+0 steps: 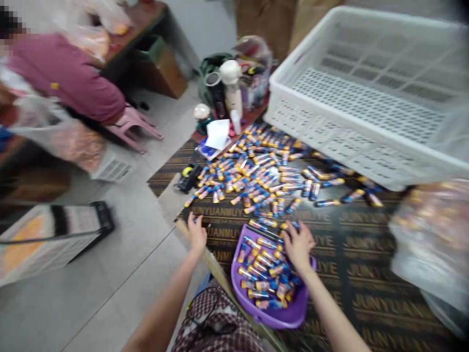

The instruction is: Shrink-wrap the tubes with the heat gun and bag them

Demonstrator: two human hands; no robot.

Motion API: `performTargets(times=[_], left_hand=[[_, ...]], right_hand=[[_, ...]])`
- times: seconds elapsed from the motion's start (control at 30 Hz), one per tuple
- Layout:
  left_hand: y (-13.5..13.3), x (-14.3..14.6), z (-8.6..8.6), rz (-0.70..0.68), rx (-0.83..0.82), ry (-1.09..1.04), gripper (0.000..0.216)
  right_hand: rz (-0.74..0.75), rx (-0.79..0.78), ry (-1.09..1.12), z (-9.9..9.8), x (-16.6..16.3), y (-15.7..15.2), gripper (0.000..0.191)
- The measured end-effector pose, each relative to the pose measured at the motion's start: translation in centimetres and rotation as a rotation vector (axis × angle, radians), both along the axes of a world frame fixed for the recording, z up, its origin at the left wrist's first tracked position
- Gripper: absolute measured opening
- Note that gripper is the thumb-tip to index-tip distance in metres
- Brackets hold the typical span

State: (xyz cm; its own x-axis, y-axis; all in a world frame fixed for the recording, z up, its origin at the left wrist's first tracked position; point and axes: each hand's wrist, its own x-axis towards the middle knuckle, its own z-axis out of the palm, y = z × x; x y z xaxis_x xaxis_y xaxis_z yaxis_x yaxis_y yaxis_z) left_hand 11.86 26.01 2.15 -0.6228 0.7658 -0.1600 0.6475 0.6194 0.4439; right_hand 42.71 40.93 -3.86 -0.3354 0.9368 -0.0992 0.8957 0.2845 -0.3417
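Many small tubes (256, 166) with blue and yellow ends lie spread over a dark printed board. A purple plastic basket (252, 315), partly filled with more of these tubes, sits at the board's near side. My right hand (298, 244) is over the basket's far right rim, its fingers bent and apart, with a tube close to the fingertips; whether they touch is blurred. By the board's left edge hovers my left hand (198, 233), fingers apart, left of the basket. A speck of blue shows near its fingertips, too small to name.
A large white crate (351, 132) stands at the back right, a filled plastic bag (432, 239) at the right. Bottles (230, 83), a white paper (217, 134) and a black tape dispenser (189, 177) are at the back left. A person (66, 78) sits farther left.
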Motion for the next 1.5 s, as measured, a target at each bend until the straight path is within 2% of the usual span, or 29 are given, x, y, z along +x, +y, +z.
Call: performTargets(times=[0.03, 0.1, 0.17, 0.23, 0.3, 0.33, 0.4, 0.43, 0.5, 0.57, 0.6, 0.7, 0.8, 0.9, 1.0, 1.07, 1.3, 1.5], left_hand=[[0.5, 1.3, -0.3, 0.036, 0.059, 0.008, 0.046], [1.0, 5.4, -0.2, -0.05, 0.125, -0.059, 0.047], [0.6, 10.5, 0.5, -0.303, 0.103, -0.209, 0.051], [-0.3, 14.6, 1.1, -0.581, -0.009, -0.357, 0.06], [-1.0, 16.0, 1.2, -0.791, -0.062, -0.406, 0.06], [-0.9, 15.5, 1.1, -0.835, -0.049, -0.375, 0.057], [0.7, 12.4, 0.4, -0.753, 0.047, -0.225, 0.048], [2.4, 10.2, 0.0, -0.609, 0.116, -0.115, 0.045], [7.0, 5.7, -1.0, -0.337, 0.21, 0.065, 0.048], [12.0, 2.2, -1.8, -0.196, 0.218, 0.183, 0.056], [14.3, 1.1, -2.1, -0.169, 0.199, 0.219, 0.058], [19.0, 0.0, -2.8, -0.112, 0.112, 0.289, 0.062], [20.8, 0.6, -3.7, -0.033, 0.084, 0.347, 0.064], [20.9, 1.5, -4.2, -0.02, 0.11, 0.339, 0.061], [20.5, 2.9, -4.3, -0.083, 0.137, 0.265, 0.057], [20.1, 4.4, -4.3, -0.162, 0.157, 0.21, 0.054], [16.6, 11.1, -3.9, -0.421, 0.147, 0.024, 0.044], [13.7, 12.8, -3.4, -0.6, 0.197, -0.215, 0.04]], right_hand=[[0.036, -0.044, 0.017, 0.4, 0.4, -1.0, 0.037], [0.026, -0.11, 0.056, 1.1, 0.5, -3.5, 0.042], [0.055, -0.166, 0.094, 2.2, 0.9, -6.4, 0.047], [0.152, -0.217, 0.113, 3.6, 1.8, -9.0, 0.048], [0.297, -0.26, 0.12, 4.9, 3.3, -10.1, 0.051], [0.367, -0.268, 0.125, 5.4, 4.1, -9.8, 0.052], [0.426, -0.229, 0.138, 5.8, 5.8, -7.0, 0.054], [0.392, -0.174, 0.144, 5.8, 6.8, -4.4, 0.053], [0.129, -0.02, 0.165, 5.1, 9.2, 2.4, 0.051], [-0.217, 0.13, 0.189, 3.9, 11.7, 10.2, 0.056], [-0.32, 0.175, 0.189, 3.2, 12.7, 13.8, 0.059], [-0.384, 0.201, 0.211, 0.5, 13.9, 21.7, 0.062], [-0.401, 0.209, 0.22, -2.1, 12.2, 24.1, 0.057], [-0.32, 0.266, 0.196, -3.5, 8.8, 22.5, 0.049], [-0.133, 0.263, 0.211, -3.7, 5.6, 19.3, 0.042], [-0.071, 0.227, 0.246, -3.4, 4.0, 17.1, 0.041], [-0.143, 0.115, 0.337, -2.0, 1.7, 10.2, 0.043], [-0.005, -0.161, 0.433, 0.1, 0.1, 2.7, 0.049]])
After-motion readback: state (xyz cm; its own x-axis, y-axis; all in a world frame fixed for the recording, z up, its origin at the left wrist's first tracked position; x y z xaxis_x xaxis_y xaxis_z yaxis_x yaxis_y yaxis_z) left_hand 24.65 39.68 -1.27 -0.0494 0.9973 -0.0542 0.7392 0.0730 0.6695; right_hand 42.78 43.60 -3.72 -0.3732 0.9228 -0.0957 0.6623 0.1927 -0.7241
